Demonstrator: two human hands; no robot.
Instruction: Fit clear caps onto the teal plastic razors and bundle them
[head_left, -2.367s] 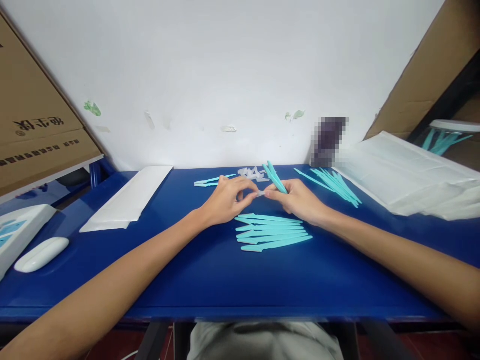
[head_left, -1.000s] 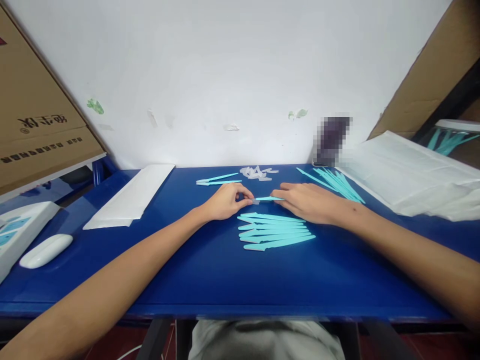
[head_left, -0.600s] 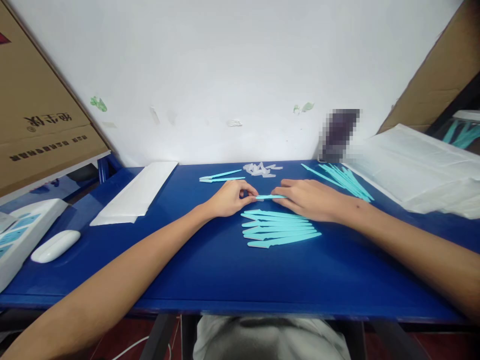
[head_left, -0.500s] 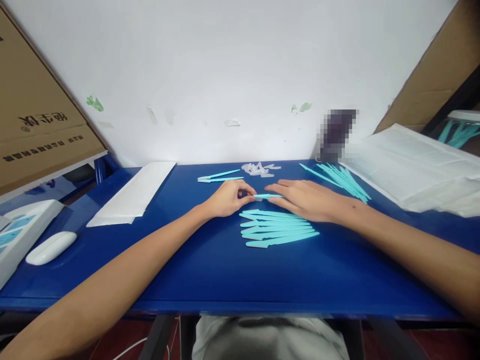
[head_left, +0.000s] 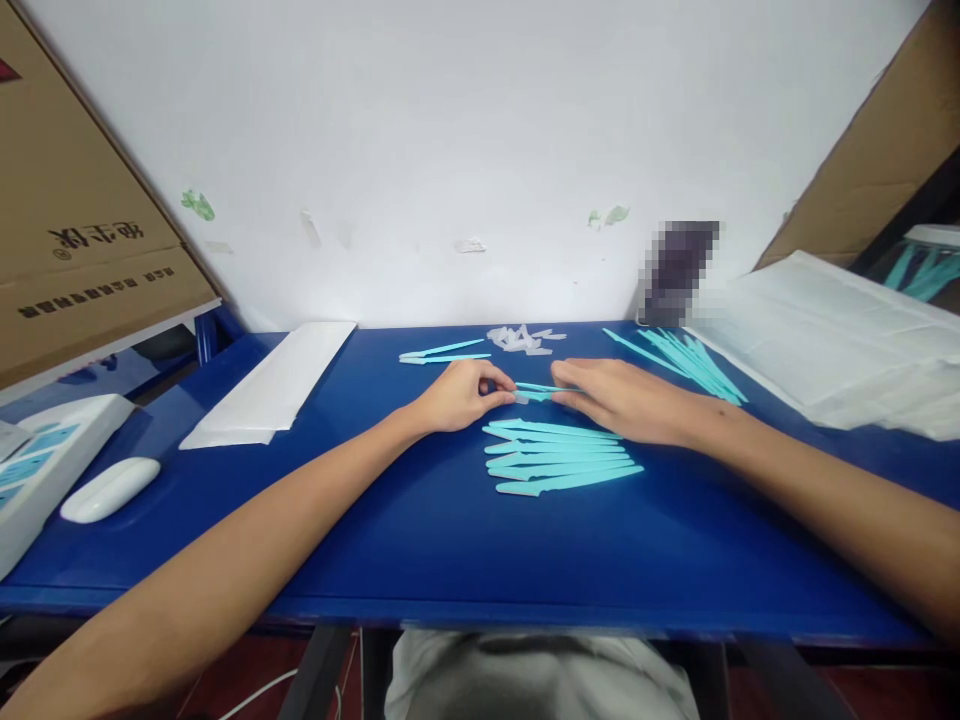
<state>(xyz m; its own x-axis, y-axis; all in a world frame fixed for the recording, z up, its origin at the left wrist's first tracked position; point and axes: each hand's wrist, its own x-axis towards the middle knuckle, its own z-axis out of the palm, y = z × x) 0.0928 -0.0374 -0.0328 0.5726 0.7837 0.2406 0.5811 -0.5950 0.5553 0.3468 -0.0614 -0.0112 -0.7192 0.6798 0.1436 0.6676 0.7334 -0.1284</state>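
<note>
My left hand (head_left: 469, 394) pinches the blade end of a turquoise eyebrow razor (head_left: 535, 389), where a small translucent cap (head_left: 522, 400) shows by the fingertips. The handle end of that razor lies between the closed thumb and fingers of my right hand (head_left: 619, 400). Two turquoise strips seem to run between the hands; I cannot tell whether both are held. Just below them, several razors (head_left: 562, 455) lie in a fanned row, blade ends left. Loose translucent caps (head_left: 519, 338) form a small pile beyond my hands. Two more razors (head_left: 446, 352) lie beyond my left hand.
More turquoise razors (head_left: 686, 360) are heaped at the back right, beside white sheets (head_left: 832, 340). On the left are a folded white sheet (head_left: 274, 385), a white oval case (head_left: 110, 490) and a white tray (head_left: 112, 415). A cardboard box (head_left: 82, 180) stands left; the wall (head_left: 465, 150) bounds the back.
My right hand's fingers have drawn together and back slightly to the right along the razor, baring more of it. My left hand keeps its pinch. The whole view has shifted slightly.
</note>
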